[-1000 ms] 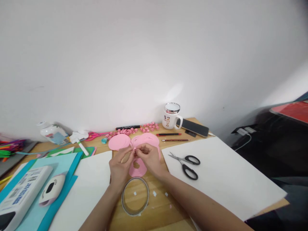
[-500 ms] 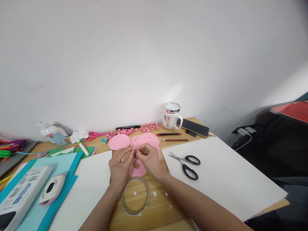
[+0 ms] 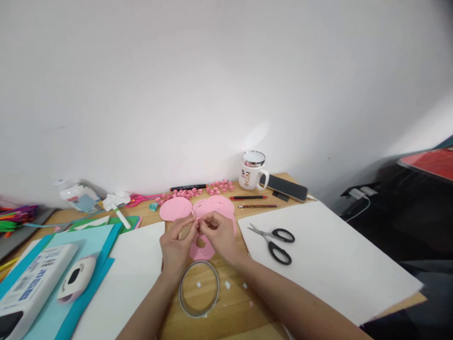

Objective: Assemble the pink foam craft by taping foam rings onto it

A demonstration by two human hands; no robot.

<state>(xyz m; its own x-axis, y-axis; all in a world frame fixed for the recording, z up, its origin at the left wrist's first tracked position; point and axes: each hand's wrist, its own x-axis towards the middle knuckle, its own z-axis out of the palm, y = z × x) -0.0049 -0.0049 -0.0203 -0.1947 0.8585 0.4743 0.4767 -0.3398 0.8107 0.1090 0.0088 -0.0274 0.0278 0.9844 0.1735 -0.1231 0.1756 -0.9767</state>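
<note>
Left hand (image 3: 176,242) and right hand (image 3: 218,234) are staying pinched around a pink scrap (image 3: 197,220) — fingerwork seemingly continuing, pink ring (image 3: 203,253) lying below.

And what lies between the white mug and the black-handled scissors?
The head view shows a black-and-red pen, then a pencil, then part of the white sheet.
</note>
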